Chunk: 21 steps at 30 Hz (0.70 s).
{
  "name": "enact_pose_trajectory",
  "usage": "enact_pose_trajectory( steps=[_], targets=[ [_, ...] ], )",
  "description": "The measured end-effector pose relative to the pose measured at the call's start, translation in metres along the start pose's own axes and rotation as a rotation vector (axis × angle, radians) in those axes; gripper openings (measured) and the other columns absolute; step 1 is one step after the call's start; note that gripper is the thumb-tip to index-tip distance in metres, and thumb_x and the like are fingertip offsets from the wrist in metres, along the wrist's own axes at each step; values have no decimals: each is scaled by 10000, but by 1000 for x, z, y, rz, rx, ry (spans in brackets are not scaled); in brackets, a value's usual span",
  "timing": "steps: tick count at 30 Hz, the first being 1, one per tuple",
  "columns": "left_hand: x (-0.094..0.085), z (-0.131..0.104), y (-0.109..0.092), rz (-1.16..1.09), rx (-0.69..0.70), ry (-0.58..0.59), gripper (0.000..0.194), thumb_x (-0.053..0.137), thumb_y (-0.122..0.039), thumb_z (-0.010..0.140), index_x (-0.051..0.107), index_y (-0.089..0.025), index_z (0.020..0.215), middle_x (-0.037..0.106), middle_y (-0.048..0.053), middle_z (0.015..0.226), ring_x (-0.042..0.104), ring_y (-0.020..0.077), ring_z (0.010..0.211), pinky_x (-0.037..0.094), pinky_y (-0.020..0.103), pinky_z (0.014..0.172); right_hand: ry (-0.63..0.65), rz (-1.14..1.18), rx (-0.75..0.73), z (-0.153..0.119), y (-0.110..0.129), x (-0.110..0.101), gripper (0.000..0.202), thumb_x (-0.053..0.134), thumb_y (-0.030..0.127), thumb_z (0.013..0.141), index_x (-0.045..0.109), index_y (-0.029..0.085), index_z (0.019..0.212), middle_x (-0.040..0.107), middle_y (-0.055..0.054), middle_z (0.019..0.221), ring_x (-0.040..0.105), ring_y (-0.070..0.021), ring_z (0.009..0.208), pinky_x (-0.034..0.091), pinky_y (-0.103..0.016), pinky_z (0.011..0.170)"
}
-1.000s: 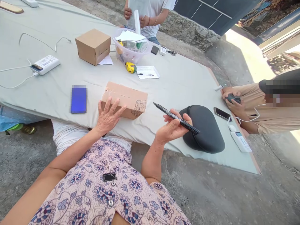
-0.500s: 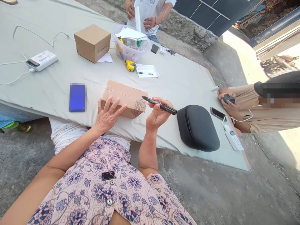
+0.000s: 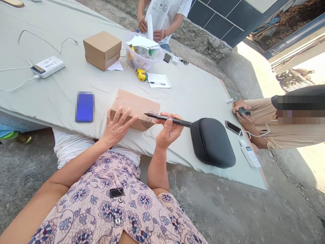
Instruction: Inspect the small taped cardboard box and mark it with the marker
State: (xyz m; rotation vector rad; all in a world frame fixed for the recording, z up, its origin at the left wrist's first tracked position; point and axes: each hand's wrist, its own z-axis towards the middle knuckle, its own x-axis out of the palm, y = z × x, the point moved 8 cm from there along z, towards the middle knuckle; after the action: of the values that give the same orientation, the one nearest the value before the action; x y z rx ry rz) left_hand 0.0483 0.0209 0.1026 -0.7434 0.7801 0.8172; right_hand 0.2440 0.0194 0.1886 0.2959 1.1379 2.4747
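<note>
A flat cardboard box [image 3: 135, 103] lies near the table's front edge, with a pen drawing on its near right side. My left hand [image 3: 117, 126] rests spread on the box's near left corner, fingers apart. My right hand [image 3: 168, 130] grips a black marker [image 3: 169, 119], held almost level with its tip at the drawing on the box.
A black hard case [image 3: 212, 142] lies right of my hand; a blue phone [image 3: 85, 106] lies left of the box. Farther back are a cube carton [image 3: 102, 49], a plastic tub [image 3: 142, 54], a tape measure [image 3: 141, 75] and a power bank [image 3: 47, 66]. Two other people are at the table's edges.
My right hand has brought the marker leftward from over the black case to the drawn side of the box. My left hand has stayed on the box.
</note>
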Motion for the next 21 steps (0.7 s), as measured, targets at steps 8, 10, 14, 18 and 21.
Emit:
enact_pose_trajectory(
  steps=[8, 10, 14, 18, 21],
  targets=[
    [0, 2, 2, 21, 12, 8, 792, 631, -197, 887, 328, -424, 1582, 307, 61, 1687, 115, 340, 1601, -85, 678, 1246, -276, -252, -60, 8, -15, -51, 260, 456, 474, 995, 473, 259, 1139, 669, -86, 1151, 747, -181, 819, 603, -339, 666],
    [-1, 4, 5, 12, 28, -12, 790, 652, -212, 878, 346, -424, 1575, 296, 66, 1691, 125, 344, 1600, -74, 672, 1250, -222, -323, -14, 9, -40, -59, 281, 469, 458, 984, 498, 235, 1154, 639, -128, 1259, 741, -205, 972, 610, -386, 801],
    [-9, 6, 9, -2, 55, -77, 726, 666, -278, 887, 402, -422, 1548, 304, 62, 1689, 155, 336, 1598, -35, 629, 1269, 23, -586, 113, 3, -103, -55, 368, 526, 477, 922, 581, 180, 1131, 616, -197, 1316, 577, -285, 1312, 524, -479, 1038],
    [-23, 5, 23, -65, -3, -128, 574, 601, -420, 937, 494, -363, 1498, 354, 69, 1670, 193, 318, 1595, 55, 559, 1287, 245, -787, 283, -20, -154, -46, 487, 567, 458, 889, 572, 138, 1255, 518, -252, 1463, 459, -320, 1426, 451, -502, 1113],
    [-47, 1, 60, -89, -223, -232, 578, 535, -497, 954, 505, -268, 1484, 384, 122, 1648, 233, 319, 1583, 135, 521, 1282, 356, -924, 322, -37, -166, -41, 549, 589, 464, 880, 555, 135, 1318, 441, -268, 1537, 462, -345, 1423, 405, -531, 1135]
  ],
)
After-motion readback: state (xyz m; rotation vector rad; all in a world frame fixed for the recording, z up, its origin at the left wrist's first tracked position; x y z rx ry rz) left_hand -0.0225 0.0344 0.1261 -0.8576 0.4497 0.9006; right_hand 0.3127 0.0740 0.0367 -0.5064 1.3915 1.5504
